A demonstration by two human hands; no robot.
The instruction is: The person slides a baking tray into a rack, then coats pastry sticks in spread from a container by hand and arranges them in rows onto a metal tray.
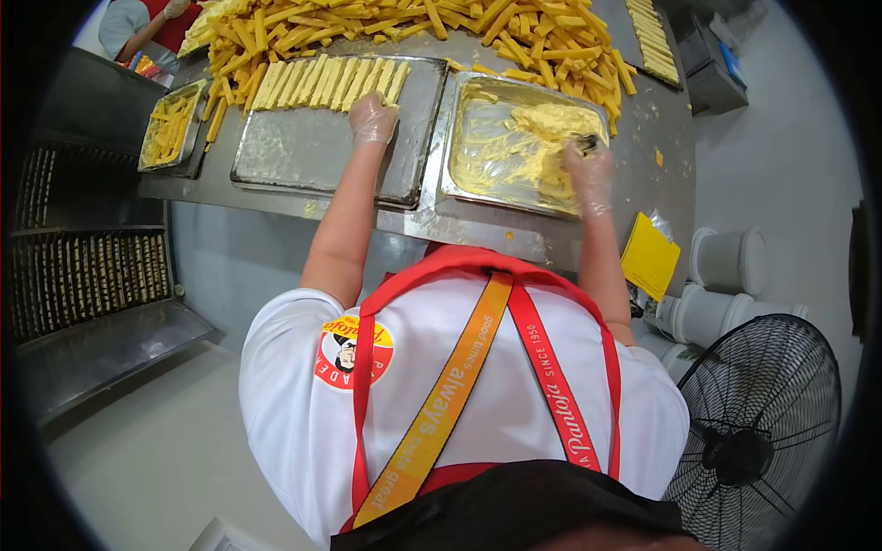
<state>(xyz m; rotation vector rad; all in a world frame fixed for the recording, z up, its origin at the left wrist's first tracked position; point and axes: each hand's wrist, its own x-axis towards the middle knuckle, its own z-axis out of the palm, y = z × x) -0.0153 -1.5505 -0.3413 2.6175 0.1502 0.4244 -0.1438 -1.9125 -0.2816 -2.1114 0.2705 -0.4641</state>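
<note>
My left hand [373, 119], in a clear plastic glove, is closed at the lower end of a cream-coated stick [375, 83] near the right end of a row. These pale yellow sticks lie side by side along the far part of a flat metal baking tray [303, 147]. Over the right side of a rectangular metal pan [447, 165], my gloved right hand [590, 176] grips a dark-handled tool [585, 143]; its working end is hidden or blurred. Pale yellow cream [551, 119] is smeared over the pan's bottom and heaped toward its far right.
A large pile of uncoated yellow sticks [367, 20] covers the table's far side. A smaller pan [147, 151] holds more at left. A rack [92, 275] stands left, a fan [744, 450] and buckets [721, 257] right. Another person's arm [142, 39] shows at upper left.
</note>
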